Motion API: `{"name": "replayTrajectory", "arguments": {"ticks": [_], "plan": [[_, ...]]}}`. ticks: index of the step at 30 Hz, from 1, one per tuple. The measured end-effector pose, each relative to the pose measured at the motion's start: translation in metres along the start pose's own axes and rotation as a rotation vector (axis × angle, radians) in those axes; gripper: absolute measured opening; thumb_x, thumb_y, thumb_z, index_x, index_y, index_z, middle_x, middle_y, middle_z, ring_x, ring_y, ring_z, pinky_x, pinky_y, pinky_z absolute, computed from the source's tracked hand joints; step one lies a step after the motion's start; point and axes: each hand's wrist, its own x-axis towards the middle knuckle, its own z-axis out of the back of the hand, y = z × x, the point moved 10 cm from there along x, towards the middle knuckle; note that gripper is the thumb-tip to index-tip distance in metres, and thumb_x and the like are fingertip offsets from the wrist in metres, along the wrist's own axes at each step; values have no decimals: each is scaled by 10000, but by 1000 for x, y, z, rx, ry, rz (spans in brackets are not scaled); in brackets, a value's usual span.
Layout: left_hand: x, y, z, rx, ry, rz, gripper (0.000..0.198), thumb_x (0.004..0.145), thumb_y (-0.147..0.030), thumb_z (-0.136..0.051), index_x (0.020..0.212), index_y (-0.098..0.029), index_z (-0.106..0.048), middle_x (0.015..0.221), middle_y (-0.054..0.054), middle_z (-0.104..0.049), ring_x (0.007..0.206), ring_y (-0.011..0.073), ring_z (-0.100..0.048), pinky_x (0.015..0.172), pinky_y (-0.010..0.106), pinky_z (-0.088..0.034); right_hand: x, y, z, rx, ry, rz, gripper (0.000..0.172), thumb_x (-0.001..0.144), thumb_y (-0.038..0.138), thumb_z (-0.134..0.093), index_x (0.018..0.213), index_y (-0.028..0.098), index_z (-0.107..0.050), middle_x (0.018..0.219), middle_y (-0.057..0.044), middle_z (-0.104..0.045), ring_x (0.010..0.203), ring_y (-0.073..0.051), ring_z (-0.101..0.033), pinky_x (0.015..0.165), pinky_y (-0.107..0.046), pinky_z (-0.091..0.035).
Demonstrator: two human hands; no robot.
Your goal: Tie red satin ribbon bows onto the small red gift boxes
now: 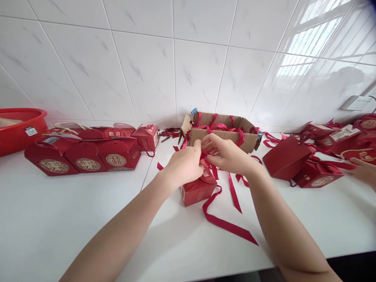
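A small red gift box (200, 192) with printed lettering stands on the white table in front of me. My left hand (188, 162) is closed over the top of the box, fingers pinched on a red ribbon (205, 155). From the other side my right hand (225, 154) pinches the same ribbon, thumb and forefinger together. My fingers partly cover the ribbon where they meet, so whether it is knotted cannot be seen. Loose dark-red ribbon tails (229, 225) trail over the table to the right of the box.
Behind my hands sits a cardboard box (216, 137) draped with ribbons, with a blue binder clip (194, 111). Red boxes (88, 158) line the left, near a red basin (22, 131). More red boxes (286, 156) lie right, where another person's hand (364, 172) reaches in. A tiled wall rises behind.
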Motion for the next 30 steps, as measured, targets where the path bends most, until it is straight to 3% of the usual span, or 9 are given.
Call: {"name": "replayTrajectory", "arguments": {"ticks": [6,9,13,17,19,23,27,30], "plan": [[2,0,-3,-44,13,-27,231,787,-242,-515,985,-217,-398,719,-7,-597,566,164,-555,424,273,-314,-9,-4,-7,311,125,-51,336,791,300,-646,1067,225,-469,805,7,-566,719,-134,-536,630,-271,-445],[3,3,-1,-54,-20,-29,236,784,-236,-506,997,-229,-405,791,-2,-620,607,164,-568,432,272,-310,-16,-11,-11,498,154,-116,288,839,375,-600,1056,215,-498,725,28,-523,629,-100,-473,573,-243,-402],[2,5,4,-67,-65,-12,246,768,-220,-506,1002,-227,-431,852,9,-635,667,173,-581,465,273,-323,-28,-31,-12,603,85,-216,308,838,379,-609,1089,210,-557,731,23,-539,649,-91,-480,610,-238,-409],[0,-2,7,-116,-83,-49,29,780,-204,-465,807,-214,-462,784,6,-629,679,173,-567,496,271,-330,-38,-52,-20,687,13,-302,358,779,377,-671,1082,200,-597,812,-14,-613,741,-125,-558,701,-278,-457],[-1,-5,9,-128,-85,-72,26,779,-194,-457,758,-210,-458,754,9,-623,660,172,-554,494,272,-322,-40,-59,-24,704,-29,-321,346,758,391,-688,1036,195,-621,845,-31,-632,769,-139,-580,722,-291,-473],[-1,-4,12,-137,-97,-91,44,766,-171,-460,746,-211,-459,726,1,-616,631,160,-538,483,265,-310,-37,-64,-27,715,-139,-302,352,726,416,-713,984,185,-651,849,-43,-650,766,-149,-600,718,-298,-490],[1,4,21,-117,-152,-118,41,749,-223,-505,720,-215,-478,703,-16,-617,655,168,-538,513,267,-330,-34,-64,-35,738,-151,-302,358,711,404,-727,979,172,-674,875,-47,-673,784,-153,-614,742,-302,-491],[4,10,20,-88,-104,-117,117,763,-276,-496,667,-211,-511,663,-6,-606,614,167,-524,513,280,-332,-34,-64,-40,740,-137,-320,352,722,383,-722,1006,179,-680,921,-48,-679,854,-164,-620,816,-323,-479]]}}
